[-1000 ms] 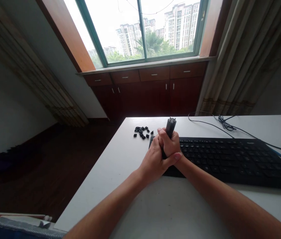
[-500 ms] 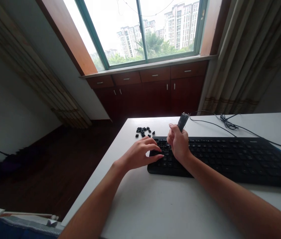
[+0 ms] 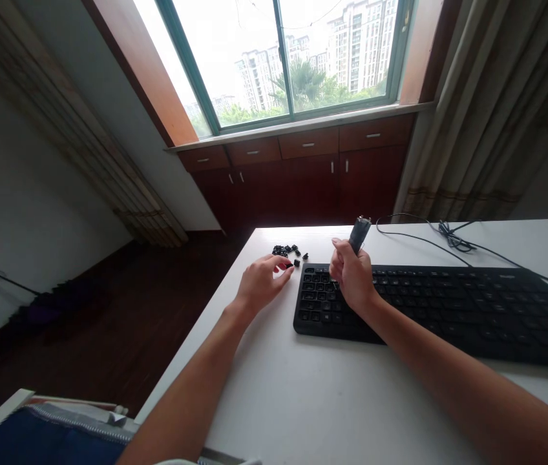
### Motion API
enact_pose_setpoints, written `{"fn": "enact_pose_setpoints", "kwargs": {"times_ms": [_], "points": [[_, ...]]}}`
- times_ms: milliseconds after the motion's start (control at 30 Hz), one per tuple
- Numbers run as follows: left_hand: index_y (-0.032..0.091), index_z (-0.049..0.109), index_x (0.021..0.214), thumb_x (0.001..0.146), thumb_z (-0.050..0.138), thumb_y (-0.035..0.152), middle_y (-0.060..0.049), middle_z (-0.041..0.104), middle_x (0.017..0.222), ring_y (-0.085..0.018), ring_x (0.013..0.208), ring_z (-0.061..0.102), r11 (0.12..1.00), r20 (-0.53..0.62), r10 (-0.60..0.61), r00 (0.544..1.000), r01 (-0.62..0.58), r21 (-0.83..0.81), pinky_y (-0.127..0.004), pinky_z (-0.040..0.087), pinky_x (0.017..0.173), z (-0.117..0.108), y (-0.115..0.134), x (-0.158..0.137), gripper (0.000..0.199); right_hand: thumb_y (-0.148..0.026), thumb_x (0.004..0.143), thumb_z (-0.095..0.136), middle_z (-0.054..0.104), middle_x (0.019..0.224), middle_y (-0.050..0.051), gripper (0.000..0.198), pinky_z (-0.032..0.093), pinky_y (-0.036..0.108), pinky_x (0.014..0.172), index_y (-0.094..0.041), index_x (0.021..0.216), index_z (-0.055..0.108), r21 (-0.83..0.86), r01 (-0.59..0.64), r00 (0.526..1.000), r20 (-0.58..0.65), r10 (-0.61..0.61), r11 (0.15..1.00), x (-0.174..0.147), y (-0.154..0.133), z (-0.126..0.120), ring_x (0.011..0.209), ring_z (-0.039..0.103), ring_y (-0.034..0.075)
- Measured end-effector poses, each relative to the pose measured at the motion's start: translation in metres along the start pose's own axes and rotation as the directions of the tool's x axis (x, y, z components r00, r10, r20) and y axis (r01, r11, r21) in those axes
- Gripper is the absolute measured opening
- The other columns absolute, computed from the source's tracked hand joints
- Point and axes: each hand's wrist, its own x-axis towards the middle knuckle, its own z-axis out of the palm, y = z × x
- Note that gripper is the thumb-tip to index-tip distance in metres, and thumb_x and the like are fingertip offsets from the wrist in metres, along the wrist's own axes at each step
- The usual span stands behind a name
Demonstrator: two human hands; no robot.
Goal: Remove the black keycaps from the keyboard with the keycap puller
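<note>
My left hand (image 3: 262,282) is beside a small pile of black keycaps (image 3: 281,250), left of the black keyboard (image 3: 424,303). Between its thumb and fingertips is a small black keycap (image 3: 289,265). My right hand (image 3: 353,274) is a fist around a dark keycap puller (image 3: 360,234), whose upper end, with small metal tips, sticks out above the thumb. Thin wire shows under this fist, over the keyboard's left part. At the keyboard's left end several key positions look bare of caps. The fist hides part of the key rows.
The keyboard lies on a white table (image 3: 327,394). A bundled black cable (image 3: 453,239) lies behind it. The table's left edge drops to a dark floor (image 3: 158,290). Blue fabric with a zipper (image 3: 61,433) is at the lower left. Red-brown cabinets (image 3: 298,187) stand below the window.
My left hand has moved left and away from the keyboard's left keys to the keycap pile. My right hand still grips the puller over the keyboard. The view has shifted slightly.
</note>
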Motion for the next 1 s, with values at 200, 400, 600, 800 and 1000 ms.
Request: {"fn": "enact_pose_setpoints", "kwargs": {"times_ms": [200, 400, 600, 800, 1000], "points": [[0.025, 0.071, 0.11, 0.093, 0.065, 0.033, -0.002, 0.075, 0.098, -0.02, 0.076, 0.07, 0.999, 0.016, -0.026, 1.0, 0.025, 0.028, -0.034, 0.054, 0.073, 0.006, -0.003, -0.001, 0.02, -0.031, 0.079, 0.07, 0.029, 0.046, -0.01, 0.045, 0.022, 0.023, 0.037, -0.024, 0.056, 0.032, 0.0, -0.018, 0.994, -0.106, 0.018, 1.0, 0.013, -0.016, -0.005, 0.04, 0.023, 0.006], [0.022, 0.064, 0.104, 0.092, 0.064, 0.026, -0.005, 0.073, 0.101, -0.021, 0.08, 0.069, 0.998, -0.07, -0.04, 0.997, 0.043, 0.042, -0.034, 0.054, 0.072, 0.009, -0.003, -0.003, 0.012, -0.032, 0.08, 0.072, 0.034, 0.048, -0.009, 0.041, 0.028, 0.023, 0.039, -0.023, 0.059, 0.037, -0.031, -0.067, 0.996, -0.068, 0.065, 0.997, 0.017, -0.009, -0.009, 0.042, 0.028, 0.007], [0.021, 0.062, 0.102, 0.093, 0.061, 0.021, -0.006, 0.069, 0.101, -0.022, 0.088, 0.067, 1.0, -0.104, 0.002, 0.995, -0.001, 0.012, -0.036, 0.055, 0.078, 0.012, 0.004, -0.002, 0.009, -0.036, 0.082, 0.074, 0.035, 0.05, -0.008, 0.043, 0.028, 0.022, 0.042, -0.022, 0.06, 0.039, -0.078, -0.041, 0.999, 0.021, 0.043, 0.996, 0.015, -0.005, -0.011, 0.044, 0.029, 0.007], [0.02, 0.064, 0.11, 0.099, 0.055, 0.028, -0.007, 0.069, 0.108, -0.022, 0.099, 0.066, 0.943, -0.097, 0.131, 0.987, -0.154, -0.294, -0.037, 0.056, 0.086, 0.018, 0.048, -0.01, 0.016, -0.036, 0.08, 0.073, 0.033, 0.047, -0.009, 0.046, 0.026, 0.023, 0.04, -0.023, 0.057, 0.036, -0.122, -0.061, 0.995, 0.066, 0.069, 0.991, 0.014, -0.005, -0.007, 0.042, 0.025, 0.007], [0.022, 0.063, 0.108, 0.093, 0.058, 0.021, -0.006, 0.072, 0.106, -0.026, 0.102, 0.066, 0.928, -0.032, 0.166, 0.986, -0.167, -0.332, -0.043, 0.052, 0.093, 0.027, 0.074, -0.019, 0.015, -0.032, 0.077, 0.069, 0.033, 0.042, -0.008, 0.044, 0.021, 0.024, 0.037, -0.024, 0.052, 0.034, -0.214, -0.1, 0.974, 0.178, 0.139, 0.972, 0.022, -0.001, -0.002, 0.039, 0.025, 0.007]]}}
